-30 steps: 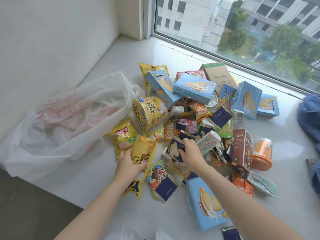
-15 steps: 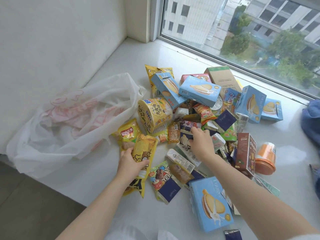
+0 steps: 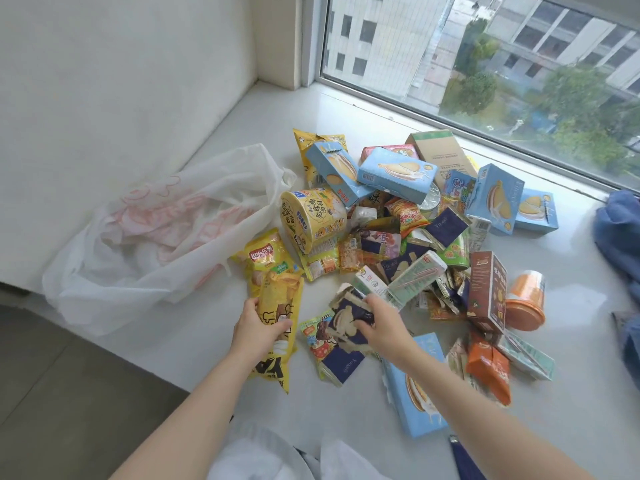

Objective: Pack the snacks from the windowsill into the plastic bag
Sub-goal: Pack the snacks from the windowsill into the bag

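Left hand [image 3: 258,329] grips yellow packet [image 3: 277,306]; right hand [image 3: 381,323] pinches navy packet [image 3: 349,315] beside the snack heap [image 3: 398,230]

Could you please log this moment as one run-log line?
left hand: grips yellow packet | right hand: grips navy packet | bag: lies left of pile

Two bare forearms, uncovered from elbow to wrist. Left hand [image 3: 260,331] and right hand [image 3: 382,324]: no rings, watch, bracelets or gloves visible. White garment [image 3: 263,457] at bottom edge, loose and creased; cut and fastening not discernible.
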